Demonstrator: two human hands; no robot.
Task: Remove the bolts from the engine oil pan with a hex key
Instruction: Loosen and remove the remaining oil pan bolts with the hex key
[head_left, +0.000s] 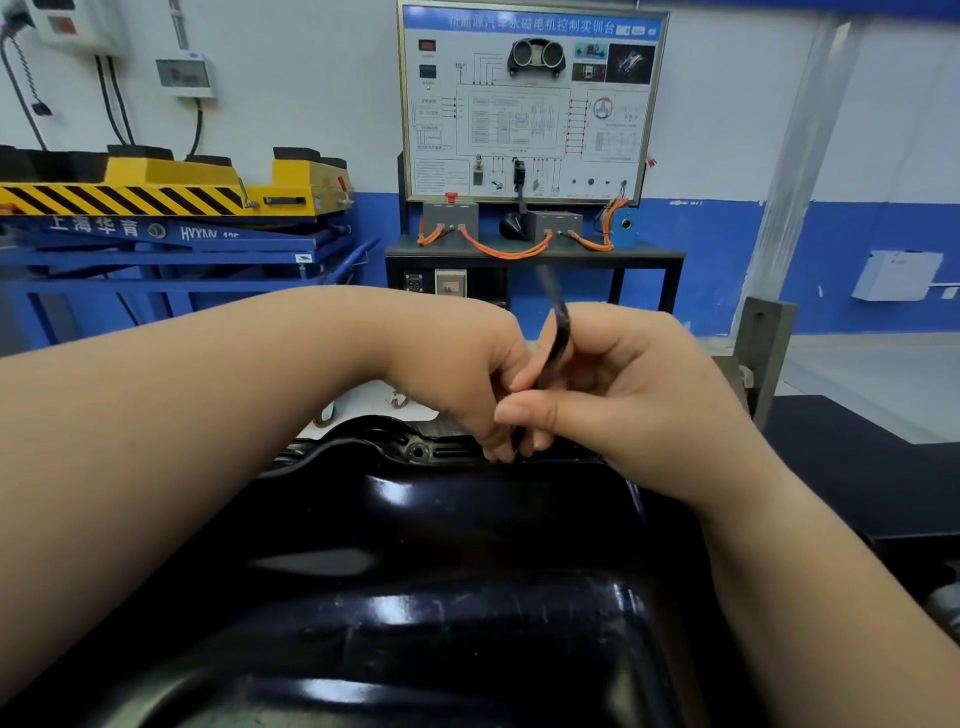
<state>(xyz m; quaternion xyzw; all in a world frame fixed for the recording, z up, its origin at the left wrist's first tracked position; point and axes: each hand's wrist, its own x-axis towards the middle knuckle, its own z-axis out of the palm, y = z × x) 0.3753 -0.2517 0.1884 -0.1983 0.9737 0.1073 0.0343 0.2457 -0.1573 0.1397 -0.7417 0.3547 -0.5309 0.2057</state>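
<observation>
The right hand (628, 400) curls its thumb and fingers round the shaft of the hex key (555, 332). The key stands nearly upright over the far rim of the oil pan (415, 571). The left hand (467, 371) meets it there, fingers bent downward and pinching the key's foot just above the pan's flange.

The step in hand looks like unscrewing a bolt on that far flange. The left hand seems to steady the tip in the socket while the right turns. The next move probably calls for keeping the key seated square and spinning it until the bolt lifts free.

The bolt itself is hidden under the fingertips, and the key's upper end is blurred. Left of the hands on the same flange sits a round bolt hole (417, 451); whether a bolt fills it is hard to tell. The near end of the pan is cut off. Behind the pan stand a training board (530, 104) and, further left, a blue lift table (156, 244).
</observation>
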